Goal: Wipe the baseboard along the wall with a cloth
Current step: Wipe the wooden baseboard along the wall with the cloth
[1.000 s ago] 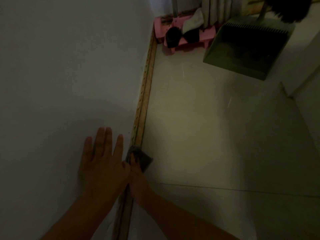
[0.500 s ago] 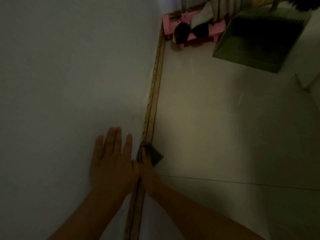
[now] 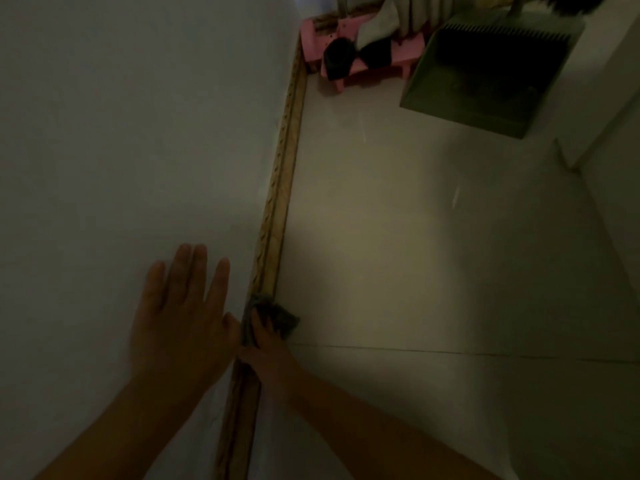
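Observation:
A wooden baseboard (image 3: 277, 188) runs along the foot of the white wall (image 3: 121, 133) toward the far corner. My right hand (image 3: 266, 351) holds a small grey cloth (image 3: 285, 318) and presses it against the baseboard, with fingers over the cloth. Part of the cloth sticks out onto the floor. My left hand (image 3: 180, 320) lies flat on the wall just left of the cloth, fingers straight and spread. The light is dim.
A pink stool (image 3: 349, 46) with dark and white items on it stands in the far corner against the baseboard. A green dustpan (image 3: 485, 71) stands to its right. Pale floor tiles (image 3: 415, 237) stretch to the right, with a wall corner at right.
The view swayed right and back. The cloth under my right hand has slid a little back toward me along the baseboard. My left hand stays flat on the wall.

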The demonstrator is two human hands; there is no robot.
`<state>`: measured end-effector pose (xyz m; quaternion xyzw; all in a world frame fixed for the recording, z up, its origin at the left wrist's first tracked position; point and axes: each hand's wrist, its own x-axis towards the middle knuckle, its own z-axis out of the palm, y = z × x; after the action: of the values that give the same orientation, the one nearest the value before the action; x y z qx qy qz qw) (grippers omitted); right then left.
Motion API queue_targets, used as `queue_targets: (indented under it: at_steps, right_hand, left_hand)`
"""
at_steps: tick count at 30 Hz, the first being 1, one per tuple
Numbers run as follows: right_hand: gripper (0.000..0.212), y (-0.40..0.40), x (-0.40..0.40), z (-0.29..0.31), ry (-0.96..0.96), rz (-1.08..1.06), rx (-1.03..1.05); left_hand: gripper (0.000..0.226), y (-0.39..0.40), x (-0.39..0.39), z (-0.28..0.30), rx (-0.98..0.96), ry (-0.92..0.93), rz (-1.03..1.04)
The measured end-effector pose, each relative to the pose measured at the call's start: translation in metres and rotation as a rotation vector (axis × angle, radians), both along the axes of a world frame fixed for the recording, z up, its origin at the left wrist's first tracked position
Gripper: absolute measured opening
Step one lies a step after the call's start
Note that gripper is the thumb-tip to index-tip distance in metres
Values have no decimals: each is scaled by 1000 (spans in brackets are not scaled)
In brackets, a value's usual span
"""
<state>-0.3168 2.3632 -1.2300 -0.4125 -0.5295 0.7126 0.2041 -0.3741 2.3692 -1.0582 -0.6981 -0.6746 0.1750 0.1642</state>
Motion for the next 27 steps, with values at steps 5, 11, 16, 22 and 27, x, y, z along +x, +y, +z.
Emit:
queue_targets:
  at_steps: [5,11,16,22,27]
  right_hand:
    - [72,-13,-7,1,147,-133,-50]
    - [71,-39,-15,-3,174,-190,-58]
    - [91,-22,-16,13,160,-209,-169]
    - [78,-35,-9,21,132,-159,-109]
    - [75,-30,-3,32,169,-177,-154]
  left_hand:
    - [72,-1,2,5,-16,72,7]
    - [69,-2,0,2,20,143,-19]
    - [72,-16,2,4,-4,141,-33]
    - [68,-29,1,6,-23,107,-13]
    - [71,-32,-3,4,-64,97,-10]
